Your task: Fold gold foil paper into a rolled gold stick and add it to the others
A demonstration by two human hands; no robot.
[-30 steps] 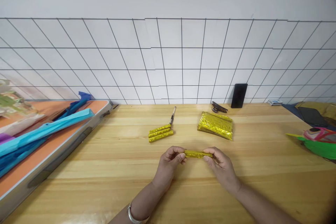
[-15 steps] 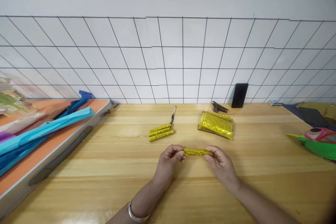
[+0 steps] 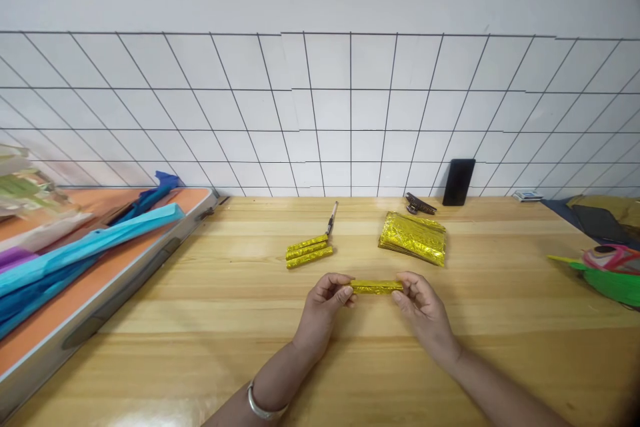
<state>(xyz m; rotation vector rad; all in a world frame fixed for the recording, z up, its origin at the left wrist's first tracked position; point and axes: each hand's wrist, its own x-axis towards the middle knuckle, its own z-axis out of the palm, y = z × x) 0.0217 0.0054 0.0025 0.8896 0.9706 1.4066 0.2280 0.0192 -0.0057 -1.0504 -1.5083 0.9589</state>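
Note:
A narrow folded strip of shiny gold foil paper [image 3: 376,287] is stretched level between my two hands, just above the wooden table. My left hand [image 3: 326,307] pinches its left end between thumb and fingers. At the right end, my right hand [image 3: 425,312] grips it the same way. Beyond my left hand lie several similar folded gold strips [image 3: 309,253], side by side, with a pen [image 3: 331,219] touching their far end. A stack of flat gold foil sheets [image 3: 413,238] rests beyond my right hand.
A black clip [image 3: 420,204] lies behind the gold stack, and a black phone [image 3: 459,182] leans on the tiled wall. Rolls of blue paper [image 3: 90,240] lie on an orange-topped case [image 3: 65,327] at left. A green and pink item [image 3: 607,277] sits at far right.
The view has shifted slightly. The gold strip shows a little more of its length, with the right hand's fingers nearer its end. Both hands keep their hold.

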